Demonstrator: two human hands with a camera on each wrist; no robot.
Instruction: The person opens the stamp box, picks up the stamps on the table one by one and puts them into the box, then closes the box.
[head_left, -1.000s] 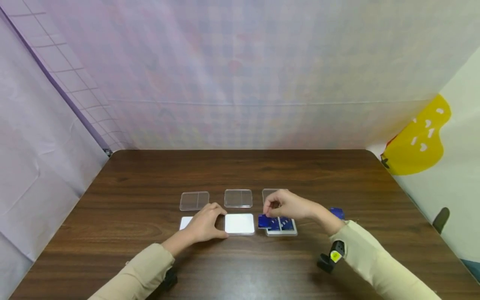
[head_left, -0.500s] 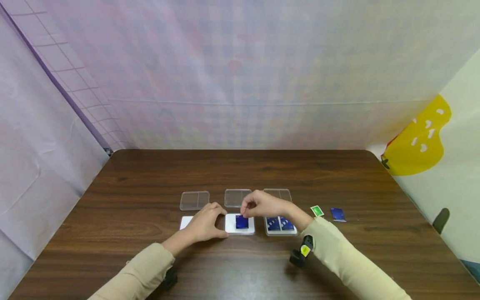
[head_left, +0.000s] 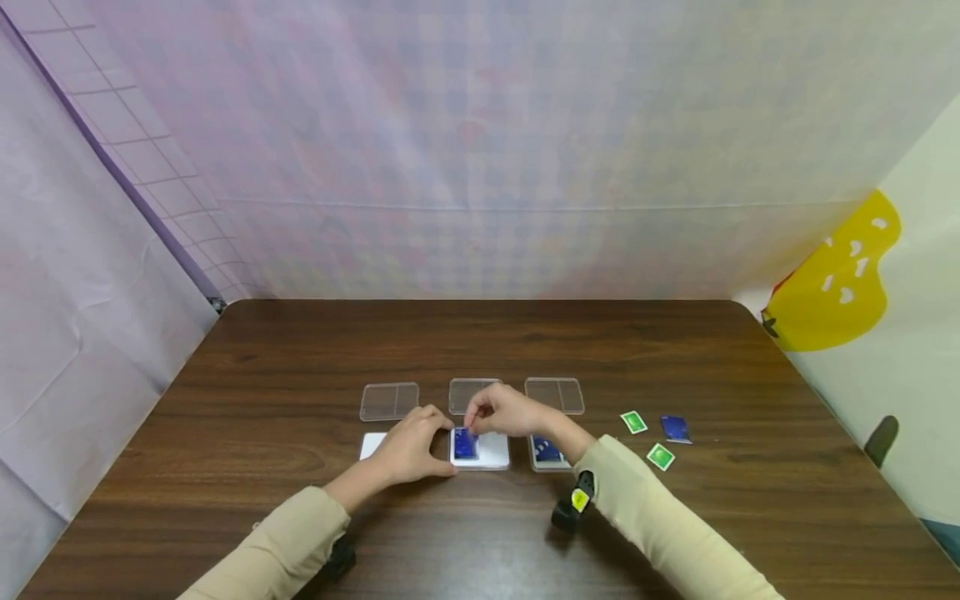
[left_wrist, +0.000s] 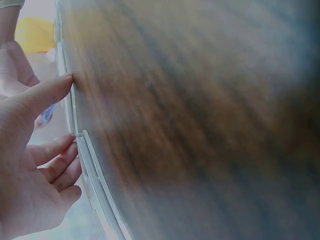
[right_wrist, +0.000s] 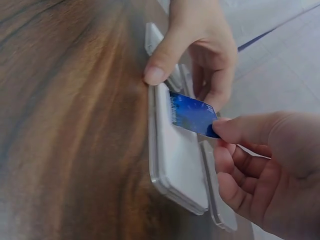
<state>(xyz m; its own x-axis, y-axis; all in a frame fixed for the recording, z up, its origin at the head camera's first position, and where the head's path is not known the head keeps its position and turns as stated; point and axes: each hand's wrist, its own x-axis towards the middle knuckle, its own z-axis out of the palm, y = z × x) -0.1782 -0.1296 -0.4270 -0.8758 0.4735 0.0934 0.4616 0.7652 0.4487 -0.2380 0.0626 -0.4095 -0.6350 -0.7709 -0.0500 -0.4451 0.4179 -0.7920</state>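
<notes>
My right hand (head_left: pixel 504 410) pinches a small glossy blue square packet (right_wrist: pixel 194 116) by one edge, between thumb and fingertips. The packet lies over the left half of the middle white case (head_left: pixel 492 450), tilted up on the held side in the right wrist view. At that case's left end, my left hand (head_left: pixel 408 448) holds it, thumb at the near corner and index finger at the far one. To the left, another white case (head_left: pixel 370 444) is mostly hidden by the left hand. The right-hand case bears a blue square (head_left: pixel 547 450) and is partly covered by my right forearm.
Clear lids lie behind the cases: a left lid (head_left: pixel 388 402), a middle lid (head_left: pixel 463 395) and a right lid (head_left: pixel 553 393). On the right are two green stamp-like squares (head_left: pixel 633 422) and a loose blue square (head_left: pixel 677 429). The wooden tabletop (head_left: pixel 480 342) meets a curtain behind.
My right hand has carried the blue packet leftward from above the right case to the left half of the middle case. The left hand stays put. Green squares are uncovered by the moving forearm.
</notes>
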